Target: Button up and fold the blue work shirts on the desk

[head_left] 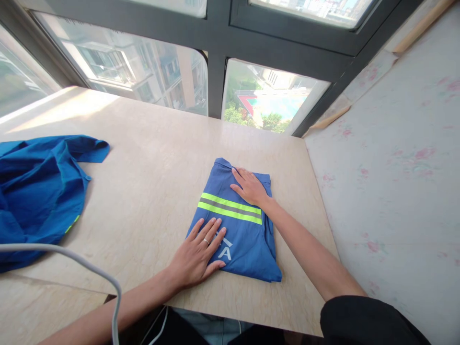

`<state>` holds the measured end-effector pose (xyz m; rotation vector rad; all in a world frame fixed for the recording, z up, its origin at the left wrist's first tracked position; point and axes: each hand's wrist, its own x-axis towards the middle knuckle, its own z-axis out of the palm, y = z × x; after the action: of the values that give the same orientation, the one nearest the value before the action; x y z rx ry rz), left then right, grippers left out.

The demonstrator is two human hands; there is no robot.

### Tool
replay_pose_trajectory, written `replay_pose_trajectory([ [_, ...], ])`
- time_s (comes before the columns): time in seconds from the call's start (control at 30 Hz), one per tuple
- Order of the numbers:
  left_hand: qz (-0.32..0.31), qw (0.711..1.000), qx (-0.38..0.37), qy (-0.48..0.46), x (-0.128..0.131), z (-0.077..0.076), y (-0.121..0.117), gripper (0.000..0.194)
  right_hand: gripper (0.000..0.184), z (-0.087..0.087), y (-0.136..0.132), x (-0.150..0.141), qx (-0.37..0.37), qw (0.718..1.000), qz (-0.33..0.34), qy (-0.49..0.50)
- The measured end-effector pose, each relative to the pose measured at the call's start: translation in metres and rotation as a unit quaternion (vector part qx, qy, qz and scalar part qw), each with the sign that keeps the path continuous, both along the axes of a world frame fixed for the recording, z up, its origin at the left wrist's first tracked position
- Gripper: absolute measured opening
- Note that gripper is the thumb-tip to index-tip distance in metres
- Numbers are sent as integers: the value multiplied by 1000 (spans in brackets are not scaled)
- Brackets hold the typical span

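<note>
A folded blue work garment [244, 239] lies on the pale stone-look counter [151, 191]. Across it runs a yellow-green and grey reflective band, and pale lettering shows below that, partly covered. My left hand [197, 251], with a ring on one finger, rests flat on the garment's lower left part, fingers spread. On its upper right part lies my right hand [249, 187], also flat, thumb apart from the fingers. Neither hand grips the cloth. Farther left, a second blue garment [39, 191] lies loose and crumpled, cut off by the view's edge.
A grey-white cable [82, 261] loops across the lower left, close to my left forearm. Dark-framed windows [215, 57] border the counter's far side. A flower-patterned wall [388, 191] stands along the right. The counter's front edge [244, 318] is near my body.
</note>
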<state>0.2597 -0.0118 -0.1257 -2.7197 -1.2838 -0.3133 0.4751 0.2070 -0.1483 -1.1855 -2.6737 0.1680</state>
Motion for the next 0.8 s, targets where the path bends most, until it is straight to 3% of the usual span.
replay_pose_trajectory([
  [0.13,5,1000,-2,8,-1,-1,-6,72,65,2,4,5,-2,999,-1,44],
  [0.3,2,1000,-6,-2,-1,-1,-6,71,58,10,-9,6,6,995,-62,72],
  [0.4,3,1000,-18,-15,-1,-2,-6,70,62,19,-43,0,10,995,-69,64],
  [0.53,9,999,-31,-24,0,-2,-6,69,66,28,-114,-8,16,999,-12,44],
  [0.63,7,999,-26,-23,0,-3,-6,69,67,25,-163,-2,12,1000,5,25],
  [0.8,27,999,-13,-29,-5,-4,-9,77,62,12,-199,29,1,1000,-21,11],
])
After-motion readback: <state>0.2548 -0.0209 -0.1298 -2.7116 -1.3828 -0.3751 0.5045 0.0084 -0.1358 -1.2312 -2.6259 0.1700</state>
